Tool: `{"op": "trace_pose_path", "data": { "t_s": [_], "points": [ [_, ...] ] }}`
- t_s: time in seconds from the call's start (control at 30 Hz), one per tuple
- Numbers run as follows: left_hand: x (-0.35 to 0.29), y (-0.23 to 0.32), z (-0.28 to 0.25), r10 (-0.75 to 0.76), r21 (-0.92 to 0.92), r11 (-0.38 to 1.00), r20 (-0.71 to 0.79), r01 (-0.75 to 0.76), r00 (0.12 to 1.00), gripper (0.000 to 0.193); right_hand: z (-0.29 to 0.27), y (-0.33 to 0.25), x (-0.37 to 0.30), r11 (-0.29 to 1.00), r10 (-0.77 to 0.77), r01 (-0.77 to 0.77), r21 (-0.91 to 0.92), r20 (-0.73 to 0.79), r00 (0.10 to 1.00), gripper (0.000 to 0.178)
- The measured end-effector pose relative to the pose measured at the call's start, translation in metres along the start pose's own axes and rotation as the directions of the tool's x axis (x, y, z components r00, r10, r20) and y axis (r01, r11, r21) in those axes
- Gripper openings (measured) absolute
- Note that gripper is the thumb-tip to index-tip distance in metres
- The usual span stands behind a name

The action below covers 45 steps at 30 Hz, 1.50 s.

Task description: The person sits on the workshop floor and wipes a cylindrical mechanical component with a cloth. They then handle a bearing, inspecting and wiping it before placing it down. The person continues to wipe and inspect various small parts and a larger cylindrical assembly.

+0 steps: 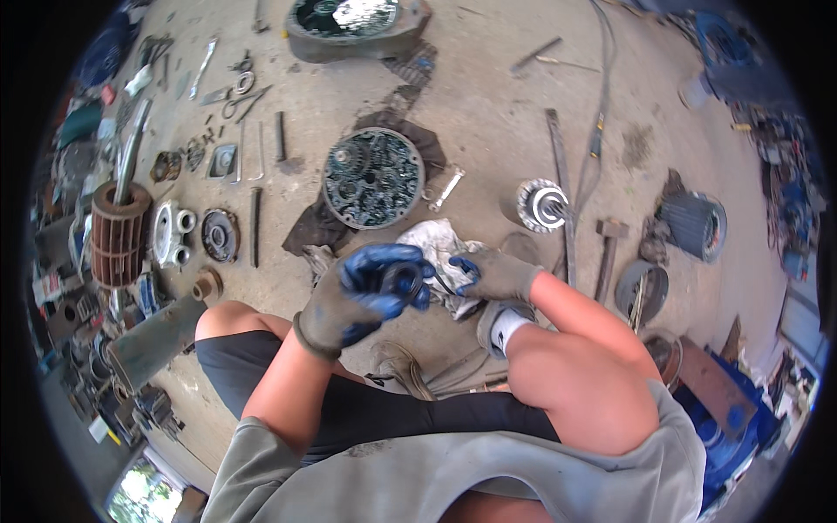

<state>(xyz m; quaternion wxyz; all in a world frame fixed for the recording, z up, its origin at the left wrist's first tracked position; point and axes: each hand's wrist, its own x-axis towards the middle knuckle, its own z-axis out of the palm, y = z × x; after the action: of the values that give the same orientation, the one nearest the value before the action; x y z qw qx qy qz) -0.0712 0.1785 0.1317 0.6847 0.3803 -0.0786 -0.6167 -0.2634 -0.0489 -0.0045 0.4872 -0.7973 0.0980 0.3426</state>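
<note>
My left hand (362,296), in a grey glove with blue-coated fingers, is closed round a dark ring-shaped part (402,281) held up in front of me. To its right, my right hand (499,274), gloved the same way, has its fingers bent together beside a thin dark strip. What it grips is partly hidden. Both hands are over a crumpled white rag (432,237) stained dark. Just beyond lies a round gear housing (373,179) with gears and dark wet oil inside, set on a dark cloth (316,228). A combination wrench (447,189) rests beside the housing.
On the left stand a motor rotor with its shaft (120,231), a pale cast cover (174,234) and a hammer (281,139). To the right are a metal gear part (541,207), a long flat bar (562,192), a sledgehammer (608,253) and a blue finned motor housing (693,225).
</note>
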Motion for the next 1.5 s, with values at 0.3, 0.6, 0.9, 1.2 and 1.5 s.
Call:
{"op": "trace_pose_path", "data": {
  "t_s": [0.3,0.6,0.9,1.2,1.5],
  "points": [
    [0.028,-0.073,-0.026,-0.218,0.900,0.257,-0.302,0.353,0.928,0.038,0.001,0.001,-0.001,0.986,0.146,-0.141,-0.086,0.051,0.988,0.082],
    [0.116,-0.108,-0.070,-0.238,-0.092,0.971,-0.309,0.221,0.921,0.032,0.007,0.013,0.002,0.993,0.115,-0.114,-0.027,0.025,0.993,0.081],
    [0.243,-0.130,-0.106,-0.284,-0.208,0.955,-0.418,0.213,0.863,0.013,0.002,0.030,-0.032,0.985,0.150,-0.138,0.108,-0.115,0.982,0.071],
    [0.311,-0.117,-0.089,-0.149,0.424,0.788,-0.572,0.446,0.807,0.012,0.001,0.035,-0.058,0.979,0.149,-0.097,0.181,-0.295,0.944,0.055],
    [0.285,-0.094,-0.047,-0.102,0.755,0.568,-0.331,0.328,0.938,0.017,0.026,0.062,-0.068,0.933,0.326,-0.177,0.314,-0.523,0.788,0.052]
  ]
}}
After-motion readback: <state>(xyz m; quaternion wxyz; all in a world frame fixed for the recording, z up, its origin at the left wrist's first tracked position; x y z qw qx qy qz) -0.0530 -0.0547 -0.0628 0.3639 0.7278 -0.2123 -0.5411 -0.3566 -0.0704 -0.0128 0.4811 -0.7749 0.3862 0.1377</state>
